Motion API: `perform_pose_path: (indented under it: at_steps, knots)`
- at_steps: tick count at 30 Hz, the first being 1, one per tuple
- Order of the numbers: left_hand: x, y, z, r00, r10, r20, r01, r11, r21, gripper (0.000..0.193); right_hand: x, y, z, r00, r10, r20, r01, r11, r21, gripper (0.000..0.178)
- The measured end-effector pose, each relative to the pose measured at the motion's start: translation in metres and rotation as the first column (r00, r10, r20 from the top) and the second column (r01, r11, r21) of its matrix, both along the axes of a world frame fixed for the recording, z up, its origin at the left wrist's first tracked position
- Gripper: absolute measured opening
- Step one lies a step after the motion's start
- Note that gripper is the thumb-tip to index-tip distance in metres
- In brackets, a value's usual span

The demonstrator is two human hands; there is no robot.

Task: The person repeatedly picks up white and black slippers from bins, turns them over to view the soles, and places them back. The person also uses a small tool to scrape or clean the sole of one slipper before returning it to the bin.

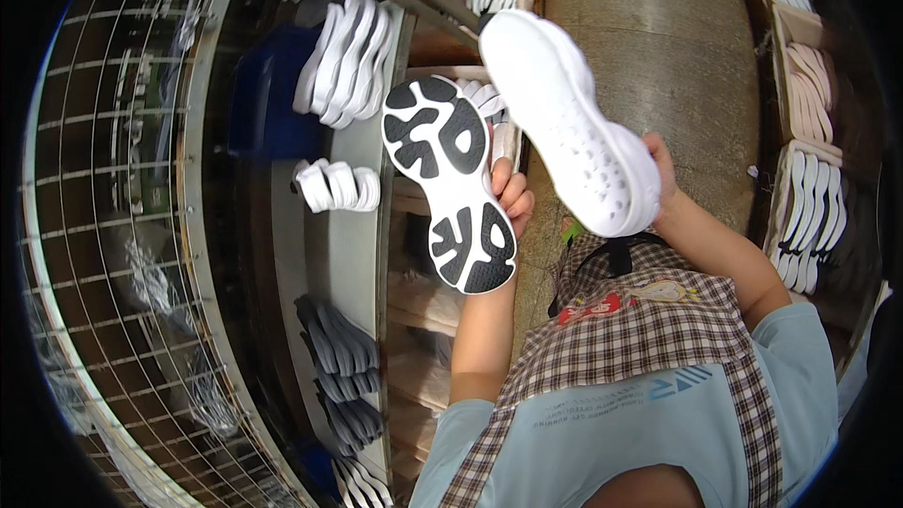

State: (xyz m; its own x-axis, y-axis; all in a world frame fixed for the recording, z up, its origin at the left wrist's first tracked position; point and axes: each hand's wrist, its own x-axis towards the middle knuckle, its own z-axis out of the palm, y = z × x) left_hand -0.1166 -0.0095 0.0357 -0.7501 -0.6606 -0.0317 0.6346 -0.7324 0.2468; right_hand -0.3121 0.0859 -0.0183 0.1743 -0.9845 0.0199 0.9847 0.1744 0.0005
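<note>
My left hand [513, 193] is closed on a white shoe sole [435, 196], whose underside with black tread pads faces up toward me. Its fingers wrap round the sole's right edge; the thumb is hidden. In my right hand [661, 167] is a second white shoe sole [555, 103], turned with its inner side up, a patch of small hollows showing near the heel. That hand grips it at the heel's right edge, its fingers mostly behind the sole. The two soles are held side by side, a narrow gap between them.
On the metal shelf [353, 254] at left stand white soles [350, 61], a shorter white group [339, 185] and dark grey soles [339, 348]. Beyond it is a wire rack [113, 198]. Boxes at right hold pink soles [811, 89] and white soles [811, 212].
</note>
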Motion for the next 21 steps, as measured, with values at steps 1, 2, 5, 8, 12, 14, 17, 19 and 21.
perform_pose_path:
  at_steps: [1,2,5,8,12,14,17,19,21]
  knots:
    - [0.002,0.0,0.001,0.999,0.042,0.013,-0.043,0.998,0.045,0.056,-0.002,0.0,0.0,1.0,-0.022,0.006,0.021,0.997,0.069,0.066]
    - [0.002,-0.001,0.002,1.0,0.019,-0.011,-0.019,1.0,0.009,0.057,-0.004,-0.001,0.0,1.0,-0.026,-0.016,0.027,0.998,0.06,0.067]
    - [0.002,-0.004,0.005,0.997,-0.001,-0.074,-0.001,1.0,-0.03,0.057,-0.007,-0.001,0.005,0.999,-0.002,0.042,0.004,0.999,-0.042,0.069]
    - [0.003,-0.004,0.005,0.996,0.001,-0.092,-0.005,0.999,-0.04,0.058,-0.006,-0.002,0.011,1.0,-0.004,-0.023,0.004,1.0,0.001,0.07]
    - [0.008,-0.004,0.007,0.996,0.008,-0.093,-0.009,1.0,-0.008,0.06,-0.003,-0.006,0.012,0.993,-0.002,-0.118,0.013,0.996,0.086,0.07]
    - [0.011,-0.005,0.009,0.998,0.009,-0.06,-0.01,1.0,-0.019,0.059,-0.002,-0.008,0.011,0.992,0.012,-0.123,0.005,0.991,0.137,0.071]
    - [0.015,-0.005,0.014,0.998,0.012,-0.066,-0.015,0.999,-0.036,0.056,-0.002,-0.012,0.01,0.999,0.022,-0.024,-0.021,0.999,0.05,0.076]
    - [0.014,-0.004,0.014,0.997,0.029,-0.071,-0.031,0.999,-0.027,0.055,0.001,-0.015,0.011,0.999,0.029,-0.029,-0.029,1.0,0.007,0.079]
    - [0.011,-0.001,0.01,0.988,0.143,0.054,-0.142,0.99,-0.015,0.049,0.006,-0.017,0.015,0.992,0.006,-0.129,-0.009,1.0,-0.022,0.081]
